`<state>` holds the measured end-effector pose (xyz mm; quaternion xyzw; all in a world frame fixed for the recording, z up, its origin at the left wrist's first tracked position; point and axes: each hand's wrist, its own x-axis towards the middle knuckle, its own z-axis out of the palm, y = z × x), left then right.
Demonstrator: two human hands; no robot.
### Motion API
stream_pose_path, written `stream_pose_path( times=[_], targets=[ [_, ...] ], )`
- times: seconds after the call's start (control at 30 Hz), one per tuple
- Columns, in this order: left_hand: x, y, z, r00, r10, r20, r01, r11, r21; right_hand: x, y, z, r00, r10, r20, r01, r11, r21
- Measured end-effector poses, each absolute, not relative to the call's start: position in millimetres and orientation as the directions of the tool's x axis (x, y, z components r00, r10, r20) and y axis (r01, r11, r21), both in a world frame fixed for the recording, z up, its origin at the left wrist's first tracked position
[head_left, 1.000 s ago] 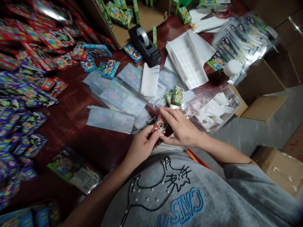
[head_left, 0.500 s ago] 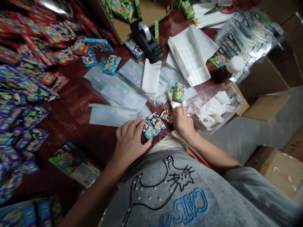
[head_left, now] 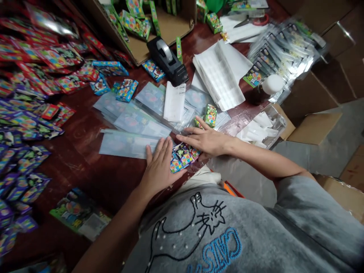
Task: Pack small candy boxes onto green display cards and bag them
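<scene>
Near the table's front edge a blue box (head_left: 176, 165), a purple box (head_left: 183, 154) and a red box (head_left: 195, 152) lie side by side in a row. My left hand (head_left: 157, 167) rests flat at the blue end, fingers stretched and thumb spread along the near side. From the right, my right hand (head_left: 212, 142) reaches over the row with its fingers extended, touching its far side and partly covering the red box. Just beyond those fingers a green box (head_left: 210, 115) sits on other packaging, partly hidden. Frosted plastic sleeves (head_left: 122, 144) lie beside my left fingertips.
Red boxes (head_left: 57, 57) and purple boxes (head_left: 25, 155) are heaped at left. A black tape dispenser (head_left: 170, 64) stands before an open carton (head_left: 182, 26). White paper sheets (head_left: 220, 76), a white-capped bottle (head_left: 273, 84), scissors (head_left: 253, 21) and a tub of white pieces (head_left: 260, 129) are at right.
My right hand has moved left from the red box's right side to over the row, its fingers now stretched out. The red box now sits against the purple one. The view has shifted slightly.
</scene>
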<state>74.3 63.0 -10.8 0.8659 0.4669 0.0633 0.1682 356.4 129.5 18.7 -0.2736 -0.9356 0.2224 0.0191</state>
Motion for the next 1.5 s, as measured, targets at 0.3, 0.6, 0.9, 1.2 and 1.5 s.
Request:
stream_pose_path(
  times=[0.3, 0.6, 0.9, 1.2, 1.5],
  targets=[
    [99, 76, 15, 0.535, 0.844, 0.033, 0.796, -0.517, 0.315, 403, 141, 21, -0.483, 0.869, 0.109, 0.774, 0.482, -0.41],
    [135, 88, 11, 0.689, 0.724, 0.033, 0.685, -0.665, 0.297, 422, 156, 33, -0.494, 0.866, 0.08, 0.683, 0.444, -0.58],
    [-49, 131, 30, 0.672, 0.718, -0.179, 0.74, -0.644, 0.195, 416, 86, -30, -0.639, 0.725, 0.256, 0.447, 0.621, -0.643],
    [-66, 122, 81, 0.378, 0.925, -0.036, 0.926, -0.377, 0.036, 405, 87, -8, -0.65, 0.722, 0.236, 0.614, 0.683, -0.396],
    [-25, -11, 71, 0.263, 0.955, -0.137, 0.959, -0.274, -0.07, 285, 89, -24, -0.882, 0.451, 0.14, 0.375, 0.85, -0.37]
  ],
)
